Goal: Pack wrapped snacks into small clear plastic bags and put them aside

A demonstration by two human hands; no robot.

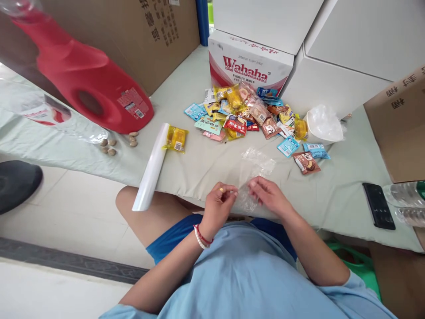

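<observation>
A clear thin plastic bag [258, 160] lies crumpled at the table's near edge, its lower part between my two hands. My left hand [219, 201], with a ring and two bracelets, is closed in a pinch at the bag's left side. The fingers of my right hand [269, 196] are closed on the bag's right side. Beyond them is a heap of wrapped snacks [235, 124] in several colours. To the left, a yellow snack packet [177, 139] touches a white roll [151, 170], which sticks out past the table edge.
A white bowl [308, 133] lined with clear plastic stands right of the heap, near a brown snack packet [306, 163]. A black phone [378, 206] lies far right. Left are a red jug [96, 88], a clear bottle [63, 116] and several nuts [109, 147]. A Wahaha carton [249, 62] stands behind.
</observation>
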